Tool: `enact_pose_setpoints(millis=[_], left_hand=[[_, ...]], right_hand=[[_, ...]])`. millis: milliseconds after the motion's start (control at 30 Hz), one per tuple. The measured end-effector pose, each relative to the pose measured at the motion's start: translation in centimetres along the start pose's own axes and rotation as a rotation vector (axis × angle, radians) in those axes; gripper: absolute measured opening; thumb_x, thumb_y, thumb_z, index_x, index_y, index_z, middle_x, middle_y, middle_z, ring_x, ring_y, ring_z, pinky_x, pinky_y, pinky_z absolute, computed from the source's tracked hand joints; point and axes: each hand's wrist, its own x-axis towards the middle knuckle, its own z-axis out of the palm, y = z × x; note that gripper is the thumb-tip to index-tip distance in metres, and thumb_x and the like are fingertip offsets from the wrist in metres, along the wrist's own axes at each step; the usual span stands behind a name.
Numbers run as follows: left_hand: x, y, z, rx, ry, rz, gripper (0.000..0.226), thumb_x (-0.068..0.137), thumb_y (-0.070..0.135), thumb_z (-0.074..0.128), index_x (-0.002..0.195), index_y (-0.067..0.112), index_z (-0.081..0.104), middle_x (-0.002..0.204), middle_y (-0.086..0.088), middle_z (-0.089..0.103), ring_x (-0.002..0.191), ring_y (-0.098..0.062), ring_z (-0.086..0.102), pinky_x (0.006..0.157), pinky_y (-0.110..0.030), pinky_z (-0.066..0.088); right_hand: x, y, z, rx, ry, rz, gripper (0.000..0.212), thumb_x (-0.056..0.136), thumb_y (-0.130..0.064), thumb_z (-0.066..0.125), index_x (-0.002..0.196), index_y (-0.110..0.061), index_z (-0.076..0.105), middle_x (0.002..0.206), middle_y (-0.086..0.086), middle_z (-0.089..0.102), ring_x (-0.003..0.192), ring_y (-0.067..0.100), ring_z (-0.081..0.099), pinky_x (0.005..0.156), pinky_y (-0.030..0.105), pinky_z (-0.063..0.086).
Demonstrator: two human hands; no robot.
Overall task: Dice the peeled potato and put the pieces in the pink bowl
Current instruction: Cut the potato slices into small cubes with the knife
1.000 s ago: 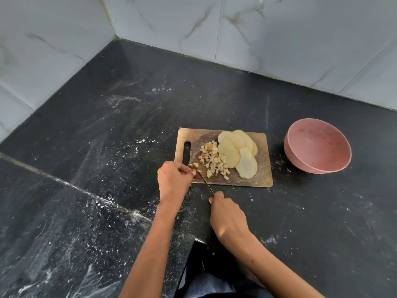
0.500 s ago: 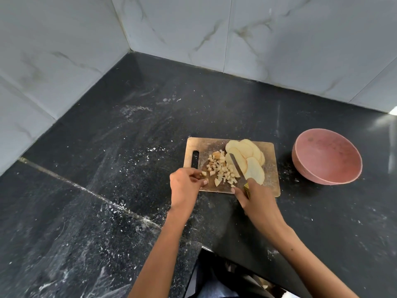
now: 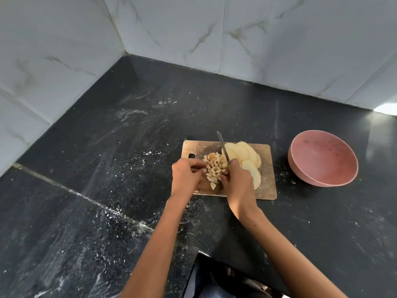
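Wooden cutting board (image 3: 266,168) lies on a black speckled stone counter (image 3: 129,168), set in a corner of white marble-look wall tiles (image 3: 279,39). On the board a heap of small potato dice (image 3: 213,168) sits toward the handle-slot end, and a fan of overlapping round potato slices (image 3: 245,154) covers the end nearer the bowl. The pink bowl (image 3: 323,161) stands on the counter just beside the board's right edge, apart from it, and no potato shows inside it.

The left hand (image 3: 187,177) rests on the board's near left part, fingers curled in against the left side of the dice heap — whether it actually pinches any pieces cannot be told. The right hand (image 3: 237,182) is clenched round the handle of a knife (image 3: 223,148), whose thin blade points up and away from the person, lying between the dice and the slices, its tip reaching past the board's far edge. The right hand's thumb side touches the heap, so the dice sit gathered between the two hands. White dust — flour or starch, it seems — flecks the counter around the board.
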Motion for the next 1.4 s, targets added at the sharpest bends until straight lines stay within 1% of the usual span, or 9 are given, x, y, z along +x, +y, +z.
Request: enact_pose_setpoints(millis=[200,300,400,533,700,867,1033,1233,1400], left_hand=[[-1.1,0.0,-2.8,-0.007,-0.064,0.051,0.026,0.074,-0.001,0.078,0.090,0.019,0.075,0.083,0.009,0.072,0.074,0.000,0.066,0.067,-0.011,0.051],[-1.9,-0.7,-3.4,0.131,-0.172,0.020,0.028,0.062,0.002,0.087,0.082,0.017,0.075,0.076,0.009,0.070,0.066,0.000,0.064,0.060,-0.009,0.049],[-2.4,-1.2,-3.3,0.224,-0.203,0.036,0.023,0.061,0.002,0.087,0.076,0.016,0.076,0.072,0.008,0.068,0.060,0.002,0.060,0.060,-0.009,0.047],[-2.3,-1.4,-3.2,0.304,-0.167,0.077,0.019,0.062,0.013,0.088,0.071,0.025,0.077,0.069,0.010,0.069,0.063,0.001,0.060,0.063,-0.012,0.047],[-1.9,-1.5,-3.1,0.240,-0.147,0.035,0.015,0.065,0.011,0.087,0.074,0.021,0.079,0.064,0.015,0.068,0.062,0.008,0.061,0.062,-0.005,0.043],[-1.0,-0.9,-1.7,0.182,-0.034,-0.030,0.018,0.061,0.009,0.089,0.073,0.015,0.076,0.067,0.006,0.070,0.065,-0.005,0.066,0.063,-0.015,0.054],[0.3,0.5,0.1,0.136,0.033,-0.031,0.020,0.062,0.008,0.088,0.072,0.014,0.072,0.065,0.007,0.068,0.063,-0.005,0.064,0.065,-0.016,0.053],[0.9,1.0,1.0,0.125,0.077,0.039,0.015,0.069,0.007,0.083,0.082,0.010,0.077,0.074,0.002,0.071,0.068,-0.008,0.065,0.072,-0.016,0.051],[0.5,1.0,0.6,0.115,0.041,0.088,0.017,0.080,0.001,0.072,0.093,0.011,0.077,0.085,0.005,0.071,0.079,-0.004,0.065,0.078,-0.015,0.052]], right_hand=[[-1.6,2.6,-2.2,0.073,-0.039,0.044,0.029,0.084,-0.026,0.072,0.085,-0.018,0.044,0.079,-0.002,0.058,0.069,0.010,0.052,0.059,0.030,0.043],[-2.3,2.7,-1.1,0.056,-0.104,0.028,0.035,0.082,-0.032,0.074,0.088,-0.019,0.043,0.081,-0.005,0.055,0.071,0.012,0.055,0.063,0.033,0.048],[-1.9,1.5,0.4,0.096,-0.073,-0.017,0.033,0.083,-0.028,0.073,0.091,-0.018,0.043,0.079,-0.005,0.057,0.068,0.012,0.057,0.063,0.033,0.050],[-0.4,-0.2,1.6,0.068,-0.025,-0.031,0.027,0.089,-0.023,0.066,0.093,-0.019,0.040,0.077,-0.004,0.057,0.067,0.014,0.055,0.058,0.031,0.044],[0.3,0.0,1.1,0.136,0.030,-0.007,0.023,0.089,-0.019,0.066,0.093,-0.018,0.044,0.077,-0.004,0.058,0.067,0.012,0.053,0.057,0.029,0.041],[-1.3,2.8,-1.6,0.061,0.065,0.074,0.026,0.085,-0.019,0.072,0.083,-0.018,0.045,0.077,-0.005,0.058,0.069,0.008,0.052,0.054,0.019,0.037],[-2.1,3.4,-0.7,0.116,0.018,0.095,0.026,0.085,-0.015,0.070,0.083,-0.019,0.044,0.081,-0.005,0.061,0.075,0.009,0.057,0.064,0.029,0.050],[-0.9,1.5,1.0,0.003,0.078,-0.031,0.018,0.090,-0.017,0.064,0.096,-0.012,0.048,0.080,0.002,0.062,0.071,0.018,0.054,0.060,0.033,0.041],[-0.5,1.3,0.8,0.049,0.050,0.032,0.019,0.089,-0.019,0.066,0.099,-0.013,0.051,0.083,0.000,0.061,0.076,0.017,0.055,0.064,0.031,0.044]])
